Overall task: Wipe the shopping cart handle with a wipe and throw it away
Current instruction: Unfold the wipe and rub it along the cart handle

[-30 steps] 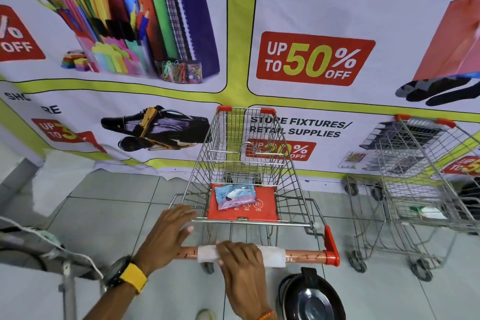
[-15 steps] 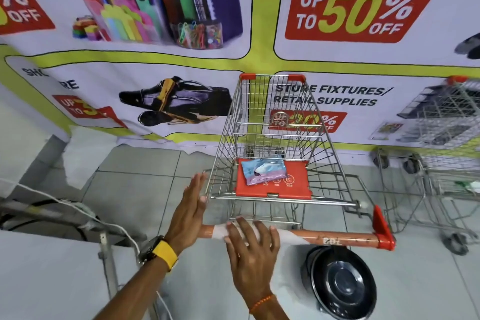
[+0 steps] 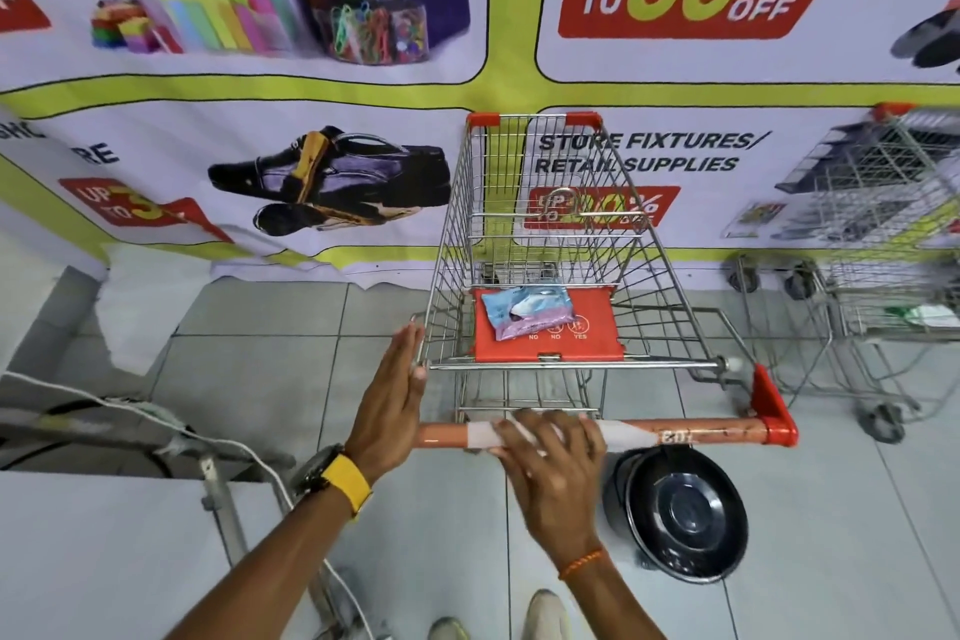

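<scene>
A wire shopping cart [image 3: 540, 244] stands in front of me with an orange handle [image 3: 696, 431] running across its near end. A white wipe [image 3: 480, 433] is wrapped over the handle's left half. My right hand [image 3: 550, 468] lies flat on the wipe with fingers spread, pressing it onto the bar. My left hand [image 3: 389, 405], with a yellow-strapped watch on its wrist, is held flat and open against the cart's left rear corner. A blue and pink wipes packet [image 3: 527, 309] lies on the cart's red seat flap [image 3: 597, 343].
A round black lidded bin [image 3: 680, 509] sits on the tiled floor under the handle's right part. A second wire cart [image 3: 883, 244] stands at the right. A banner wall is behind. A metal frame with a white cable [image 3: 171, 426] is at the left.
My left hand has come off the handle and now rests flat against the cart's corner. My right hand stays on the wipe. The view has tilted down and moved closer.
</scene>
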`<state>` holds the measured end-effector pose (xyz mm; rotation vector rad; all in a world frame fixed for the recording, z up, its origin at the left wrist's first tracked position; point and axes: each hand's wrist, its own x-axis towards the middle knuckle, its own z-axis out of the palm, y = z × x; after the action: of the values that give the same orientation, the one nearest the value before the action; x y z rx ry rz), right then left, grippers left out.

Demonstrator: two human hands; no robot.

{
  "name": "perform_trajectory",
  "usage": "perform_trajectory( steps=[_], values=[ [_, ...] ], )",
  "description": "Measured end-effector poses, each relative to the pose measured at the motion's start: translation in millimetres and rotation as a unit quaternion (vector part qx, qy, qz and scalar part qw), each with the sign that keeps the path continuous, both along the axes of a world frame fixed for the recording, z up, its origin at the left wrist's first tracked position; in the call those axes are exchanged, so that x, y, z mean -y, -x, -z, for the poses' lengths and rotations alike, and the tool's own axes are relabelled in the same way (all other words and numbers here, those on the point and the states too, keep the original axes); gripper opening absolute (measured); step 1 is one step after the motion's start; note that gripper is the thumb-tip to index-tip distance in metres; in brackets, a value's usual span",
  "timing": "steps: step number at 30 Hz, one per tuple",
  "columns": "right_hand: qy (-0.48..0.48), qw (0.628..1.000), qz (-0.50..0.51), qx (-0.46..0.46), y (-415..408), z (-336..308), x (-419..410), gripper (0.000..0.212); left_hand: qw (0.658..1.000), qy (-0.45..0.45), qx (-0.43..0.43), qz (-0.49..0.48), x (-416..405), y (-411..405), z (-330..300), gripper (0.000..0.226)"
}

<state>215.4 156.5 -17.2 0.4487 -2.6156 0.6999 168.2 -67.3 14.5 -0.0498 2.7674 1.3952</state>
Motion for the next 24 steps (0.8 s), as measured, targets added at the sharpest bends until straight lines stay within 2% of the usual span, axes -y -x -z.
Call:
perform_trajectory(
  steps=[4,9,14,17,21,24],
  values=[
    [-0.02,1.0,0.02,0.008,-1,2,-12,0.028,1.0,0.005,-0.003,-0.012,0,0,3,0.075],
    [-0.02,0.999,0.016,0.021,-8,2,31,0.029,1.0,0.021,-0.012,-0.015,2,-2,2,0.074],
    [-0.023,1.0,-0.011,-0.007,-5,2,48,0.03,0.99,0.139,-0.02,0.008,8,1,5,0.065],
    [-0.013,0.999,0.019,-0.024,2,4,-5,0.027,0.978,0.205,-0.03,0.019,8,2,8,0.065],
    [0.008,0.995,0.094,-0.028,13,2,-110,0.028,0.978,0.206,-0.022,0.017,6,5,9,0.065],
    [0.023,0.991,0.13,-0.027,23,-6,-149,0.029,0.978,0.207,-0.018,0.012,4,8,9,0.067]
  ],
)
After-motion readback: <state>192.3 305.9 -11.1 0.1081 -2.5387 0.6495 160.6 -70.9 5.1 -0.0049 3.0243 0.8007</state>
